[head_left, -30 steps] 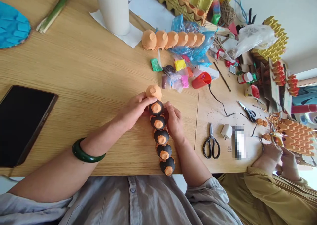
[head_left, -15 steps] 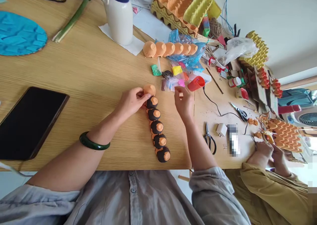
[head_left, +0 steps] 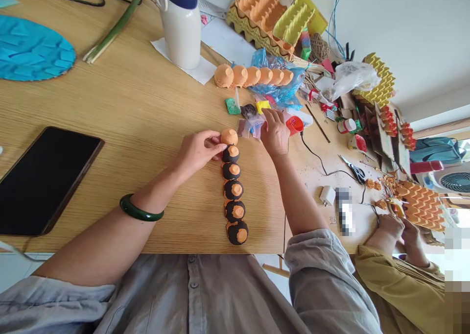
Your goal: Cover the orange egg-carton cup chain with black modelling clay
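A strip of egg-carton cups [head_left: 233, 190] lies on the table in front of me, most of its domes coated black around orange tips. The far cup is plain orange. My left hand [head_left: 203, 150] is closed on the strip's far end, its thumb beside the first black cup. My right hand [head_left: 275, 131] is over the small clay packets, fingers stretched toward the yellow packet [head_left: 263, 107]; its fingertips are partly hidden. Near it are a green packet [head_left: 232, 106], a black packet [head_left: 248, 110] and a red cup [head_left: 294, 125].
A plain orange carton strip [head_left: 253, 75] lies farther back by a blue plastic bag [head_left: 292, 93]. A white jug [head_left: 181, 30] stands left of it. A phone or tablet [head_left: 49, 177] lies left. Scissors [head_left: 353, 170] and a charger [head_left: 327, 195] lie right, near another person's hands [head_left: 398, 228].
My right hand has moved forward to the packets, and its fingers have reached out from a pinched pose. The strip's far end has shifted slightly right with my left hand. My forearm now covers the nearer scissors.
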`<state>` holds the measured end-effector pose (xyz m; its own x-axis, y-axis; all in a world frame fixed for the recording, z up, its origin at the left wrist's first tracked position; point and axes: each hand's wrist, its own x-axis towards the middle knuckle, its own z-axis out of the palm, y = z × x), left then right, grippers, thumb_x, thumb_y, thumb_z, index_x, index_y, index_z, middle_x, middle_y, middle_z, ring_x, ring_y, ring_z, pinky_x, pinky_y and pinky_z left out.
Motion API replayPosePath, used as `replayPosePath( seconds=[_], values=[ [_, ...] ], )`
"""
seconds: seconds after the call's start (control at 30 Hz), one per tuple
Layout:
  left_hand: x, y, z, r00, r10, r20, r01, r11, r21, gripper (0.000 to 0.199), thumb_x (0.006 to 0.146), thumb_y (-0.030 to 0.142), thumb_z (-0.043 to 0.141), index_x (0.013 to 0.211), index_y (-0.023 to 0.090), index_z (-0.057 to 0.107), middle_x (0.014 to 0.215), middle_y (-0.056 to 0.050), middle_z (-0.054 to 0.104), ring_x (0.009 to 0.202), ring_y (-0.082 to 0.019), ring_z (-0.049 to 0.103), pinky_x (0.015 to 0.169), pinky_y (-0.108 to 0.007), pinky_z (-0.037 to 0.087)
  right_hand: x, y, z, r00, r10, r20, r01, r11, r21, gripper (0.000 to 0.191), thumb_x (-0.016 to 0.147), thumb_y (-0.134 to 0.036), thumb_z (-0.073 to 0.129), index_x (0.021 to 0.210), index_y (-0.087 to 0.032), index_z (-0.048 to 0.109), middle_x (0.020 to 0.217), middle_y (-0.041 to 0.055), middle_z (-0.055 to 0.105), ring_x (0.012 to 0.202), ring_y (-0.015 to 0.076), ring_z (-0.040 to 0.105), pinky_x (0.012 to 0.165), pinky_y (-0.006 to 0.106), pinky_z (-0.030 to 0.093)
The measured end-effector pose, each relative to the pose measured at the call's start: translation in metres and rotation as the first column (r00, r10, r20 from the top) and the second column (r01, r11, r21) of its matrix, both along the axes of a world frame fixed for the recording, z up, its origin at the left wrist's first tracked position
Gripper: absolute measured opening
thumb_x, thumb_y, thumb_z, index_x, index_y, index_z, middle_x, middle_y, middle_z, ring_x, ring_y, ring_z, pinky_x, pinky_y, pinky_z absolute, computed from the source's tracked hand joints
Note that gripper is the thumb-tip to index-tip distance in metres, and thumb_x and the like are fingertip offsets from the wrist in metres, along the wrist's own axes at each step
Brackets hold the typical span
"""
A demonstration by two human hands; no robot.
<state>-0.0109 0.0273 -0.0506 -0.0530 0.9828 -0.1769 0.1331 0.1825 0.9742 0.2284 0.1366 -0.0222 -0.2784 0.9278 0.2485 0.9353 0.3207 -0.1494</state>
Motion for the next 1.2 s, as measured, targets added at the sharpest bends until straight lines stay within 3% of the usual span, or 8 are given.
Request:
replayPosePath(
  seconds=[0.2, 0.4, 0.67, 0.77, 0.87, 0.93, 1.03, 1.2],
  values=[
    [-0.006, 0.001, 0.0, 0.98, 0.109, -0.166, -0.086, 0.986, 0.145, 0.047, 0.084, 0.053, 0.078, 0.116, 0.018, 0.083, 0.099, -0.008, 0.077, 0.074, -0.018, 0.065, 0.068, -0.029, 0.061, 0.0, 0.015, -0.007, 0.997, 0.083, 0.01, -0.081, 0.989, -0.126, 0.034, 0.11, -0.016, 0.054, 0.128, -0.018, 0.082, 0.14, 0.0158, 0.081, 0.137, 0.0333, 0.064, 0.099, 0.044, 0.057],
    [-0.005, 0.0, 0.001, 0.971, 0.123, -0.204, -0.072, 0.968, 0.242, 0.04, 0.091, 0.042, 0.068, 0.119, 0.017, 0.083, 0.11, -0.01, 0.08, 0.082, -0.019, 0.068, 0.078, -0.031, 0.064, -0.003, 0.016, -0.014, 0.996, 0.086, 0.026, -0.083, 0.991, -0.101, 0.033, 0.108, -0.014, 0.059, 0.133, -0.019, 0.08, 0.134, 0.016, 0.081, 0.136, 0.0333, 0.062, 0.096, 0.04, 0.057],
    [-0.003, -0.009, 0.017, 0.969, 0.188, -0.162, -0.105, 0.902, 0.419, 0.038, 0.101, 0.039, 0.062, 0.129, 0.02, 0.08, 0.12, -0.01, 0.078, 0.096, -0.019, 0.074, 0.079, -0.027, 0.066, -0.004, -0.002, 0.005, 0.963, -0.095, -0.25, 0.122, 0.988, 0.094, 0.023, 0.11, -0.024, 0.06, 0.09, -0.022, 0.07, 0.105, 0.0102, 0.074, 0.117, 0.0281, 0.067, 0.101, 0.043, 0.056],
    [0.001, -0.016, 0.03, 0.955, 0.188, -0.231, -0.038, 0.846, 0.532, 0.037, 0.108, 0.038, 0.057, 0.135, 0.023, 0.077, 0.132, -0.01, 0.077, 0.116, -0.024, 0.076, 0.096, -0.035, 0.068, -0.014, -0.04, 0.015, 0.811, 0.007, -0.585, 0.101, 0.983, 0.152, 0.028, 0.108, -0.036, 0.061, 0.082, -0.026, 0.062, 0.087, 0.0037, 0.067, 0.089, 0.0212, 0.064, 0.088, 0.04, 0.058],
    [0.004, -0.018, 0.034, 0.875, 0.221, -0.431, 0.144, 0.73, 0.668, 0.053, 0.104, 0.035, 0.067, 0.155, 0.025, 0.065, 0.161, -0.012, 0.065, 0.151, -0.033, 0.059, 0.13, -0.053, 0.049, -0.026, -0.082, 0.022, 0.487, -0.045, -0.873, -0.038, 0.997, -0.072, 0.03, 0.099, -0.05, 0.075, 0.082, -0.027, 0.065, 0.081, -0.0007, 0.065, 0.073, 0.016, 0.061, 0.071, 0.034, 0.058],
    [0.003, -0.017, 0.032, 0.821, 0.22, -0.527, 0.246, 0.696, 0.674, 0.07, 0.099, 0.034, 0.074, 0.166, 0.026, 0.054, 0.172, -0.013, 0.054, 0.164, -0.038, 0.045, 0.138, -0.06, 0.035, -0.032, -0.101, 0.023, 0.33, -0.157, -0.931, -0.196, 0.953, -0.23, 0.034, 0.09, -0.056, 0.084, 0.081, -0.027, 0.069, 0.08, -0.0024, 0.067, 0.067, 0.0136, 0.062, 0.068, 0.032, 0.059],
    [0.001, -0.014, 0.026, 0.789, 0.17, -0.59, 0.331, 0.691, 0.642, 0.074, 0.098, 0.03, 0.077, 0.168, 0.03, 0.052, 0.163, -0.012, 0.06, 0.16, -0.039, 0.049, 0.139, -0.064, 0.03, -0.035, -0.114, 0.017, 0.237, -0.286, -0.929, -0.359, 0.862, -0.357, 0.049, 0.078, -0.067, 0.092, 0.075, -0.025, 0.068, 0.07, -0.0045, 0.065, 0.059, 0.0119, 0.061, 0.063, 0.03, 0.059],
    [0.0, -0.015, 0.022, 0.809, 0.137, -0.572, 0.361, 0.653, 0.666, 0.052, 0.101, 0.027, 0.077, 0.152, 0.029, 0.071, 0.131, -0.01, 0.069, 0.125, -0.029, 0.069, 0.117, -0.047, 0.058, -0.031, -0.114, 0.005, 0.085, -0.388, -0.918, -0.396, 0.832, -0.389, 0.053, 0.08, -0.075, 0.085, 0.079, -0.024, 0.072, 0.071, -0.0024, 0.068, 0.06, 0.0131, 0.063, 0.058, 0.03, 0.061]
  ],
)
